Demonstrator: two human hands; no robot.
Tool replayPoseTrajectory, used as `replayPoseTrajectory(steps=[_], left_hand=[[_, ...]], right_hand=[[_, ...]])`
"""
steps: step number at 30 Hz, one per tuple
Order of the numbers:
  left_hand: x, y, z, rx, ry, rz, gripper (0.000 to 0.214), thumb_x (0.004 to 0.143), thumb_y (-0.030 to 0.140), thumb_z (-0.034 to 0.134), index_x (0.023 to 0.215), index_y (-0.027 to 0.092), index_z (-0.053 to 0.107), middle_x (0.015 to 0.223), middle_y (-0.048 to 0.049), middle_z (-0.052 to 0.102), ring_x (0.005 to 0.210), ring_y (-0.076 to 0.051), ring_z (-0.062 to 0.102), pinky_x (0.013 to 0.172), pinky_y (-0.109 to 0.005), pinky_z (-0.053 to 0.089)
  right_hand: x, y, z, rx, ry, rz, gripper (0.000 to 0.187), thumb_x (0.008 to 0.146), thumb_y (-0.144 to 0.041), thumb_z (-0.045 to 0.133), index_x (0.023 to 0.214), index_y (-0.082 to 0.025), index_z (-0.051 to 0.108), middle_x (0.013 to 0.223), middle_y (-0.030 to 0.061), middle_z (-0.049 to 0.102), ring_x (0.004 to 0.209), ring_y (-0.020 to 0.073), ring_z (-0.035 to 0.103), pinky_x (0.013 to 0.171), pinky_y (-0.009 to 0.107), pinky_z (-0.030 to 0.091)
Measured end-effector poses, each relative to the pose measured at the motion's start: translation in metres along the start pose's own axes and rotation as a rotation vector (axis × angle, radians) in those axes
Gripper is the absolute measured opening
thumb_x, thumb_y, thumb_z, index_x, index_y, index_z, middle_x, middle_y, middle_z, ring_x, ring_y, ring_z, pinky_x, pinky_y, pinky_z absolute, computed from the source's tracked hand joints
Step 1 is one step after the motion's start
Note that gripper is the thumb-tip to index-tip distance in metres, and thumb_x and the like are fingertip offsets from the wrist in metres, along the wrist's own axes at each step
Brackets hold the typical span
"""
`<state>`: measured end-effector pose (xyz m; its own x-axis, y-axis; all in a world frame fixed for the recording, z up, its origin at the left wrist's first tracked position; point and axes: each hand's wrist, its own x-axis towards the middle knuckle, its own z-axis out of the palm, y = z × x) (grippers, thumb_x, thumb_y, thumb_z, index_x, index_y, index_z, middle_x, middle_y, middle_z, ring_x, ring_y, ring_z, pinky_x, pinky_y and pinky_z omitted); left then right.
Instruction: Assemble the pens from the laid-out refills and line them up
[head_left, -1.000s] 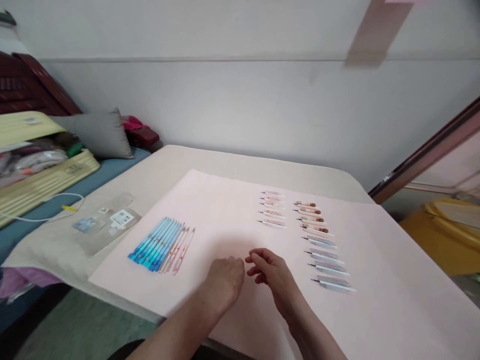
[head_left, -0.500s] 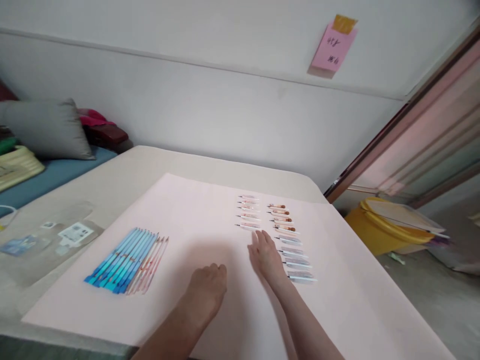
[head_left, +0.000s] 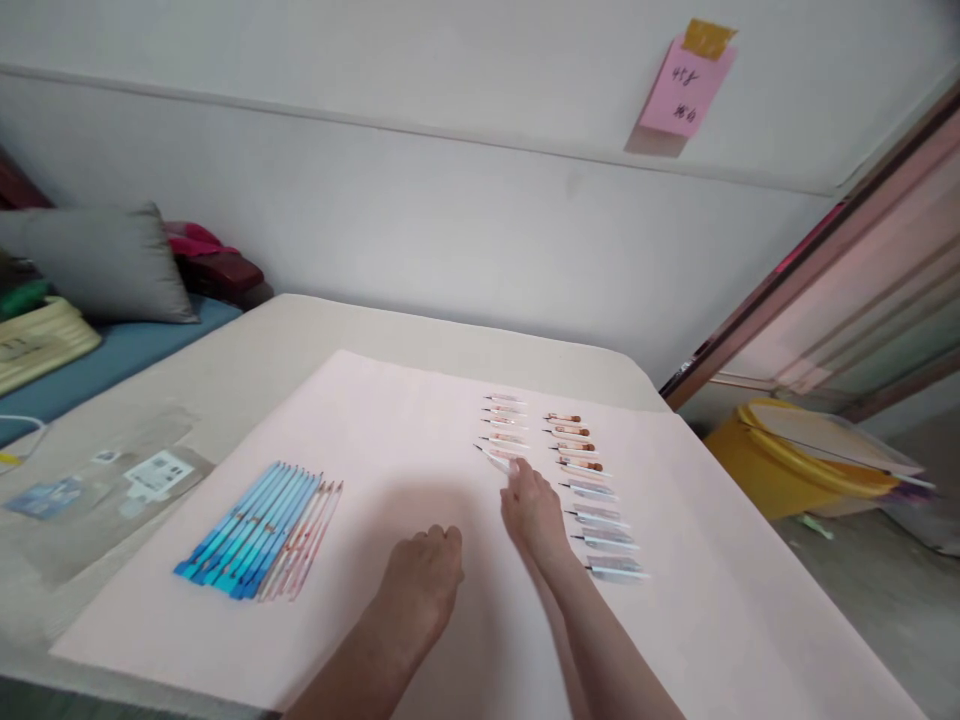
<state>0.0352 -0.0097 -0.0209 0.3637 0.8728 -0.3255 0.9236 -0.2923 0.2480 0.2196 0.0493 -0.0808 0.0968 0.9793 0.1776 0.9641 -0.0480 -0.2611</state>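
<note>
My right hand (head_left: 534, 508) reaches forward over the pink paper sheet (head_left: 390, 420). Its fingertips are closed on the near end of the nearest small pen part (head_left: 491, 457), which lies tilted out of line with its column of pen parts (head_left: 504, 420). To the right runs a second column, brown-tipped parts (head_left: 574, 440) at the back and bluish ones (head_left: 606, 530) in front. My left hand (head_left: 420, 590) rests on the paper with its fingers curled under, nothing visible in it. A row of blue pens (head_left: 244, 530) with a few clear pink ones (head_left: 309, 525) lies to the left.
The paper covers a beige table (head_left: 300, 330) against a white wall. Clear plastic bags with labels (head_left: 112, 480) lie at the table's left. A grey pillow (head_left: 97, 260) sits on a blue bed beyond. A yellow bin (head_left: 787, 460) stands on the floor at the right.
My right hand moved away from my left hand and forward to the columns of pen parts, then closed on the nearest one, which now lies tilted. The view swung to the right.
</note>
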Motion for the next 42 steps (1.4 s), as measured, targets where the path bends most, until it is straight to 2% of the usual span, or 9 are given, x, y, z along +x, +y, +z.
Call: replayPoseTrajectory(steps=[5, 10, 13, 18, 21, 26, 33, 38, 42], left_hand=[[-0.001, 0.003, -0.003, -0.005, 0.025, 0.004, 0.02, 0.081, 0.018, 0.046, 0.098, 0.014, 0.056, 0.091, -0.0121, 0.062, 0.083, -0.028, 0.06, 0.065, -0.035, 0.041], [-0.002, 0.002, -0.002, -0.204, 0.114, -0.025, 0.019, 0.08, 0.019, 0.046, 0.094, 0.015, 0.058, 0.089, -0.0137, 0.063, 0.083, -0.028, 0.059, 0.07, -0.037, 0.04], [0.004, 0.004, -0.001, -0.61, 0.146, -0.115, 0.021, 0.076, 0.024, 0.053, 0.095, 0.016, 0.058, 0.084, -0.0118, 0.063, 0.079, -0.026, 0.06, 0.071, -0.037, 0.04], [0.014, 0.009, 0.005, -1.675, 0.106, -0.431, 0.026, 0.074, 0.021, 0.058, 0.098, 0.015, 0.053, 0.09, -0.0111, 0.062, 0.082, -0.02, 0.061, 0.073, -0.031, 0.045], [0.018, 0.012, 0.011, -2.017, 0.075, -0.534, 0.016, 0.073, 0.013, 0.056, 0.088, 0.013, 0.053, 0.083, -0.0107, 0.062, 0.076, -0.018, 0.063, 0.074, -0.03, 0.047], [0.021, 0.015, 0.017, -2.133, 0.098, -0.406, 0.004, 0.073, 0.008, 0.053, 0.073, 0.011, 0.056, 0.071, -0.0081, 0.061, 0.065, -0.016, 0.061, 0.066, -0.027, 0.048], [0.024, 0.013, 0.023, -2.108, 0.12, -0.48, 0.005, 0.074, 0.009, 0.055, 0.072, 0.011, 0.059, 0.062, -0.0051, 0.06, 0.056, -0.014, 0.059, 0.054, -0.024, 0.045], [0.027, 0.01, 0.029, -2.13, 0.234, -0.513, 0.009, 0.071, 0.007, 0.058, 0.064, 0.012, 0.056, 0.053, -0.0018, 0.056, 0.047, -0.01, 0.053, 0.046, -0.021, 0.042], [0.024, 0.0, 0.02, -2.161, 0.317, -0.472, 0.013, 0.073, 0.006, 0.055, 0.062, 0.013, 0.054, 0.057, -0.0023, 0.057, 0.053, -0.01, 0.056, 0.055, -0.021, 0.048]], right_hand=[[-0.004, -0.005, 0.0, -0.103, 0.007, -0.057, 0.013, 0.082, -0.02, 0.048, 0.092, -0.018, 0.057, 0.092, 0.0077, 0.058, 0.086, 0.0219, 0.051, 0.072, 0.03, 0.034], [-0.006, -0.013, -0.001, -0.122, -0.033, -0.101, 0.015, 0.087, -0.018, 0.043, 0.091, -0.017, 0.057, 0.093, 0.009, 0.056, 0.086, 0.0213, 0.048, 0.071, 0.029, 0.033], [-0.009, -0.021, -0.002, -0.111, -0.085, -0.133, 0.017, 0.086, -0.012, 0.041, 0.087, -0.016, 0.058, 0.09, 0.0088, 0.057, 0.085, 0.0204, 0.049, 0.071, 0.029, 0.034], [-0.021, -0.038, -0.004, -0.102, -0.167, -0.17, 0.013, 0.079, -0.011, 0.048, 0.087, -0.015, 0.058, 0.088, 0.0085, 0.059, 0.083, 0.0212, 0.053, 0.066, 0.028, 0.036], [-0.029, -0.047, -0.007, -0.099, -0.212, -0.184, 0.014, 0.079, -0.013, 0.048, 0.089, -0.014, 0.057, 0.087, 0.0091, 0.06, 0.082, 0.0218, 0.055, 0.061, 0.028, 0.037], [-0.039, -0.054, -0.01, -0.071, -0.28, -0.2, 0.018, 0.083, -0.011, 0.041, 0.09, -0.015, 0.057, 0.086, 0.0089, 0.061, 0.082, 0.0219, 0.057, 0.061, 0.028, 0.039], [-0.049, -0.06, -0.021, -0.037, -0.31, -0.241, 0.018, 0.086, -0.012, 0.041, 0.086, -0.017, 0.058, 0.084, 0.007, 0.06, 0.08, 0.0192, 0.057, 0.061, 0.026, 0.037], [-0.058, -0.07, -0.037, 0.034, -0.25, -0.306, 0.018, 0.088, -0.017, 0.041, 0.084, -0.019, 0.059, 0.087, 0.0051, 0.06, 0.081, 0.0176, 0.056, 0.062, 0.025, 0.036], [-0.054, -0.065, -0.039, 0.089, -0.217, -0.235, 0.023, 0.093, -0.025, 0.036, 0.084, -0.02, 0.057, 0.086, 0.003, 0.061, 0.079, 0.0158, 0.057, 0.061, 0.024, 0.036]])
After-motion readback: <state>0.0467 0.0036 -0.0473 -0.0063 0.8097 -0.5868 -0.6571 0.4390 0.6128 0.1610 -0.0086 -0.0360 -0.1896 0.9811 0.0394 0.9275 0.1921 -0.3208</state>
